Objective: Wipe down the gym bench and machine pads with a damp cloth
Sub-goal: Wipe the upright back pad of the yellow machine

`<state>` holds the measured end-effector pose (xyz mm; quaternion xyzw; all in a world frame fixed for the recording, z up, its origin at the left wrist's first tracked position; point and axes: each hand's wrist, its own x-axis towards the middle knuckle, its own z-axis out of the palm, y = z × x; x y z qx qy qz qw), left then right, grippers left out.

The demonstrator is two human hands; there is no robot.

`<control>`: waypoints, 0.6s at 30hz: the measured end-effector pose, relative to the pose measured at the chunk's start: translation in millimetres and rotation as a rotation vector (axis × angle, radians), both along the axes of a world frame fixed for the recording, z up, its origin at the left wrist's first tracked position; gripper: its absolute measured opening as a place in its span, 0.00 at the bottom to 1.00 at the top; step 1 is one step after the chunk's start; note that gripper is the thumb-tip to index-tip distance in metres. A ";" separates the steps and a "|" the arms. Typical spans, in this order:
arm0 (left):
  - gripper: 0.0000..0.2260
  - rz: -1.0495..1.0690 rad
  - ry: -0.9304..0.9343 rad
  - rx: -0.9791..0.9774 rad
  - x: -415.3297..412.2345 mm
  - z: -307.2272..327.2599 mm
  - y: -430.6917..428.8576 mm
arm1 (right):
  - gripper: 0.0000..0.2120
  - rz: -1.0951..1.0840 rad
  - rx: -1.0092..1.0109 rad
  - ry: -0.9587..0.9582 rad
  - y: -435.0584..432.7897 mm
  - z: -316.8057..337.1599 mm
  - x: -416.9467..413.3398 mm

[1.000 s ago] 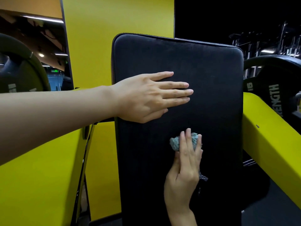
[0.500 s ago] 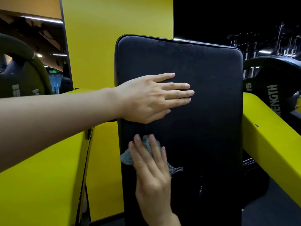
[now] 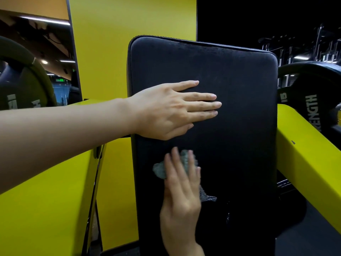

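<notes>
Flat left hand [image 3: 166,111] steadies the upright black back pad [image 3: 239,126]; right hand [image 3: 181,196], fingers straight, presses a grey cloth [image 3: 160,169] low down — overlapping, even strokes would serve best.

The cloth [image 3: 159,170] pressed under the right hand [image 3: 181,196] is blue-grey. Its weave shows as fine pale dots on the tail that sticks out at the little-finger side. The back pad [image 3: 239,126] all around the grip is plain black, with faint greyish smears well above it. Right of the grip, the machine arm [image 3: 304,154] is bright yellow with one small dark chip, and the weight plate [image 3: 311,85] beyond it is black with white lettering. Left of the grip, the frame [image 3: 46,200] is the same yellow, edged by a glossy black strip. Above and behind the grip, the wall [image 3: 129,34] is yellow beside black.
</notes>
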<state>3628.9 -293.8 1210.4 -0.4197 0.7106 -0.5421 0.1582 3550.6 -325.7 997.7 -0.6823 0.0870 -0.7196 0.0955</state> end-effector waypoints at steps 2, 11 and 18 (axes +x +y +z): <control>0.25 0.000 0.009 0.001 -0.6 -0.2 0.3 | 0.21 0.014 -0.054 0.049 15.0 -2.1 5.7; 0.24 -0.003 0.020 -0.003 -2.6 -1.7 2.4 | 0.18 -0.057 -0.290 0.171 3.8 -13.5 -2.5; 0.25 0.023 0.008 -0.003 -2.9 -2.9 1.8 | 0.23 -0.071 -0.100 0.088 -53.1 -20.8 -30.8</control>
